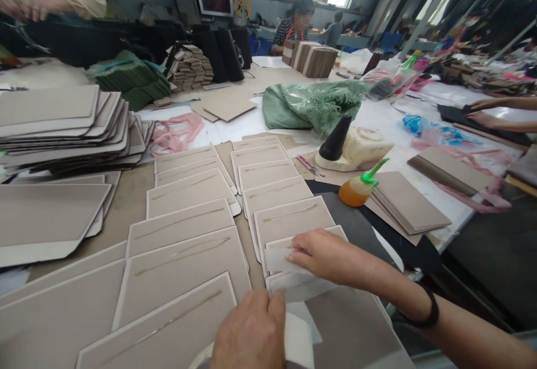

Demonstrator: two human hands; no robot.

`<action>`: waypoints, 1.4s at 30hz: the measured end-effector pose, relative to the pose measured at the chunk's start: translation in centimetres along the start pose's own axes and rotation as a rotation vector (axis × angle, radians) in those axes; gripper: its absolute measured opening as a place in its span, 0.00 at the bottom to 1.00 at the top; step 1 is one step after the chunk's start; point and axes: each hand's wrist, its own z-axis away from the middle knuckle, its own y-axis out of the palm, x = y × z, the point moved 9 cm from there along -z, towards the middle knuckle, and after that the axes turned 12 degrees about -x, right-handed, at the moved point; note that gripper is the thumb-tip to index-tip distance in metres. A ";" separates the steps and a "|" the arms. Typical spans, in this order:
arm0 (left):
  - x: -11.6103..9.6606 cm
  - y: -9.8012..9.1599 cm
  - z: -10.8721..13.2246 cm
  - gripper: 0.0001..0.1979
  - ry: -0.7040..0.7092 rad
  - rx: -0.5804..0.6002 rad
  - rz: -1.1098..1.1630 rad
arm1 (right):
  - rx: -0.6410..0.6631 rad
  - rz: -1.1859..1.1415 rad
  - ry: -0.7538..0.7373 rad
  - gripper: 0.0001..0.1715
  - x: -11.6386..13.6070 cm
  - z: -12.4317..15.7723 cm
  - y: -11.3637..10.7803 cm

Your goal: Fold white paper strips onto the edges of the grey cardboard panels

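Observation:
Pinched at one end, a thin white strip [277, 259] lies across a grey-beige board near its upper edge, my right hand [323, 252] closed on it. My left hand [252, 332] is closed around a bundle of white strips [298, 342] at the bottom centre; most of it is hidden by the fingers and the frame edge. Overlapping grey-beige boards [180, 235] form two columns in front of me, many with a glossy line of glue [182, 256] near the top edge. Another column of boards [289, 190] runs up to my right hand.
Stacked boards [50, 109] stand on the left. A glue bottle [354, 191] with a green nozzle, a pink cutter [308, 163], a black cone on a pale block [356, 148] and a green sack [310, 103] lie beyond. Co-workers' hands [486, 113] show at the right.

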 end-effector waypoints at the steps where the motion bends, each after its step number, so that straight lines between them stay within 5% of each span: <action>1: -0.4 0.4 -0.3 0.23 0.057 0.023 -0.087 | 0.018 0.039 0.010 0.15 -0.2 -0.3 0.2; 6: -2.0 2.2 -1.4 0.22 0.247 0.081 -0.203 | 0.075 0.156 0.058 0.15 -1.0 -0.7 0.9; 12: -1.4 2.5 -2.2 0.23 0.141 -0.067 -0.215 | 0.083 0.199 0.094 0.15 -1.5 -0.8 0.9; 17: -1.2 3.9 -2.5 0.19 0.179 0.085 0.026 | 0.102 0.218 0.108 0.15 -1.5 -1.0 0.9; 23: -1.6 3.2 -3.0 0.22 0.179 0.084 -0.196 | 0.101 0.207 0.091 0.15 -1.2 -1.1 0.9; 27: -1.5 4.0 -2.9 0.22 0.211 0.204 -0.123 | 0.082 0.218 0.083 0.15 -1.0 -1.1 0.6; 42: -0.4 4.3 -3.1 0.26 0.160 0.212 -0.149 | 0.062 0.238 0.064 0.15 -0.7 -1.3 0.1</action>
